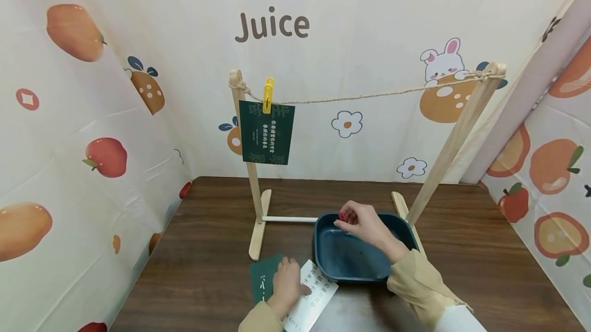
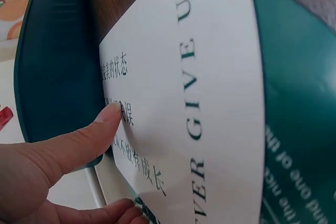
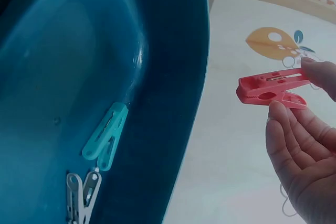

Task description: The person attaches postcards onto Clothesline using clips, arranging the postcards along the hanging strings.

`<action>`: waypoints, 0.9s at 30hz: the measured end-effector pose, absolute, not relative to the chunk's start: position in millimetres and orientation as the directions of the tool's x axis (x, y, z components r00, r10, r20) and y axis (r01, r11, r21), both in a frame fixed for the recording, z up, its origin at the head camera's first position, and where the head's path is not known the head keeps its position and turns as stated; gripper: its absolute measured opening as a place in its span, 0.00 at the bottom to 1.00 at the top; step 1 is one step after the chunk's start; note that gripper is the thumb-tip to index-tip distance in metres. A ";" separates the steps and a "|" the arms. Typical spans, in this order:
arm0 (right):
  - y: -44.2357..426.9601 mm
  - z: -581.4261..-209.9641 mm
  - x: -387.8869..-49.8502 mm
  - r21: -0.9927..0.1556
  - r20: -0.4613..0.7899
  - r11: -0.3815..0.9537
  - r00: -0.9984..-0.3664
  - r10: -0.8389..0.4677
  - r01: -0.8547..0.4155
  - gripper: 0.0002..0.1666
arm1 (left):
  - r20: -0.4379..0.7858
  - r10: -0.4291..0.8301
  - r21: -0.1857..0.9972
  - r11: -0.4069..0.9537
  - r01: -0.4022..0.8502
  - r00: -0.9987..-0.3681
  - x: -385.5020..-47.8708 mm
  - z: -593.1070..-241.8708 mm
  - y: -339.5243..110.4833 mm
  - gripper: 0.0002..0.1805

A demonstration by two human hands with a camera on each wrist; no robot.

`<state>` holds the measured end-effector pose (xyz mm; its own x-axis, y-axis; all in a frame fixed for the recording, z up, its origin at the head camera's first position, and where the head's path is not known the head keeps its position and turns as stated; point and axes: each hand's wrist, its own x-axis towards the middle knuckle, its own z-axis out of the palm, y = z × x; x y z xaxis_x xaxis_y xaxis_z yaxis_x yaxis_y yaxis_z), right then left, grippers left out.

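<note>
My right hand is raised over the dark blue basin, pinching a red clothespin between thumb and fingers. In the right wrist view, the clothespin's jaws point away from the hand. A teal clothespin and a grey-white clothespin lie inside the basin. Left of the basin, my left hand rests over two printed cards, its thumb touching the white card. Partly under that hand is a green card. Another green card hangs from the rope by a yellow clothespin.
A rope runs between two wooden posts, the left post and the right post. Low between them is a white crossbar. The basin stands close to the right post's foot on the brown table. Fruit-printed cloth surrounds it.
</note>
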<state>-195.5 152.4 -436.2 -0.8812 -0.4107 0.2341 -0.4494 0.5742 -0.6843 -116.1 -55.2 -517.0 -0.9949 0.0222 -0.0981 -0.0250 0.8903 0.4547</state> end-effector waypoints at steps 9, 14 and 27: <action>156.6 -441.0 -187.0 -0.768 0.240 0.529 -0.928 -0.284 -0.361 0.14 | -0.088 -0.016 0.429 0.902 -0.053 -0.996 -115.8 -522.1 -51.3 0.41; 157.6 -444.0 -183.5 -0.786 0.276 0.509 -0.936 -0.220 -0.352 0.12 | -0.094 -0.030 0.428 0.901 -0.068 -0.995 -114.9 -520.4 -49.2 0.37; 160.9 -451.3 -174.1 -0.845 0.226 0.469 -0.967 -0.121 -0.257 0.14 | -0.128 -0.051 0.429 0.898 -0.101 -0.991 -115.3 -519.0 -45.2 0.34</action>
